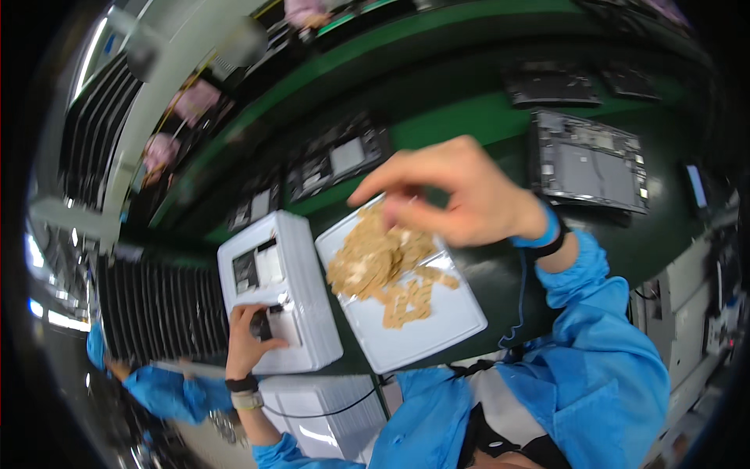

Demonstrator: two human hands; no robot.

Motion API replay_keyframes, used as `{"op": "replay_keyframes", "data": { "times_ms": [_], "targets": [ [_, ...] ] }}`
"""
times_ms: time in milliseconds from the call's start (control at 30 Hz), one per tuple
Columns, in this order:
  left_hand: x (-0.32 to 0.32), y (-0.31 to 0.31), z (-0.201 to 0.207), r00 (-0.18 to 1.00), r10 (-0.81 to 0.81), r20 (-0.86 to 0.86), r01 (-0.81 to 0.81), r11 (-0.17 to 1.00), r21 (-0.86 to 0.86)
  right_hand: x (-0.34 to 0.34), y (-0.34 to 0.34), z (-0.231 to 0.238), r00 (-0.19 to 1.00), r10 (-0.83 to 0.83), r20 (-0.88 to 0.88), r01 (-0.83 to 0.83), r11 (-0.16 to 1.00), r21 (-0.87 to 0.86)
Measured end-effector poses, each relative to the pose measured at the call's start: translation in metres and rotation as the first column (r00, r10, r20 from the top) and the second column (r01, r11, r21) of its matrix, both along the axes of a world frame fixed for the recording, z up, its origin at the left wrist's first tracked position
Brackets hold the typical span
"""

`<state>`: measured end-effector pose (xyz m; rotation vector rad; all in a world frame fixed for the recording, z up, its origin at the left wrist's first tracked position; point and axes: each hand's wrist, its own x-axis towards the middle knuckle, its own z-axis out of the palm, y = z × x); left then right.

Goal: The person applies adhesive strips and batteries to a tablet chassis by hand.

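In the head view, the right hand (473, 195) hangs in the air, its thumb and forefinger stretched out to the left with a gap between their tips; nothing shows in that gap, though the fingertips are a little blurred. Just below these fingers lies a loose heap of flat tan pieces (375, 254), several of them spilling toward the person, on a white tray (437, 336).

Left of that tray, and well apart from the right fingers, the left hand (244, 345) rests at a stack of white trays (316, 332). Its thumb and fingers stand wide around a small dark part (261, 324) in a recess of the top tray; whether they grip it cannot be told. Beyond the left fingers, the same tray has another recess with black and white contents. Nearer the person than this hand is a second white stack (312, 391), crossed by a black cable, and to its left stands a row of dark panels (160, 305).

To the right of the right fingers, past the wrist, an opened flat device (590, 168) with a grey panel lies on the dark green bench (500, 293). Farther out beyond the fingers lies another opened device (340, 156).
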<state>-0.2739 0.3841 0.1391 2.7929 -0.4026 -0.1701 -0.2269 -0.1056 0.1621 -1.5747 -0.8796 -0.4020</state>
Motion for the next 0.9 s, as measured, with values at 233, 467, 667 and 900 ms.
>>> {"op": "replay_keyframes", "data": {
  "times_ms": [233,467,667,900],
  "targets": [
    [0.022,-0.001,0.001,0.975,0.222,-0.014,-0.221,0.974,0.04,0.005,0.012,-0.018,0.992,0.111,-0.062,-0.117,0.989,-0.092],
    [0.054,-0.069,0.025,0.985,0.047,0.165,0.069,0.775,-0.628,0.03,0.033,-0.043,0.965,0.098,-0.242,-0.091,0.995,0.039],
    [0.146,-0.216,-0.028,0.979,-0.195,0.052,0.152,0.545,-0.824,0.048,0.031,-0.065,0.903,0.168,-0.396,0.044,0.88,0.472],
    [0.181,-0.273,-0.067,0.97,-0.243,0.008,0.111,0.412,-0.905,0.073,0.009,-0.086,0.799,-0.46,-0.387,0.563,0.799,0.212]
  ]
}}
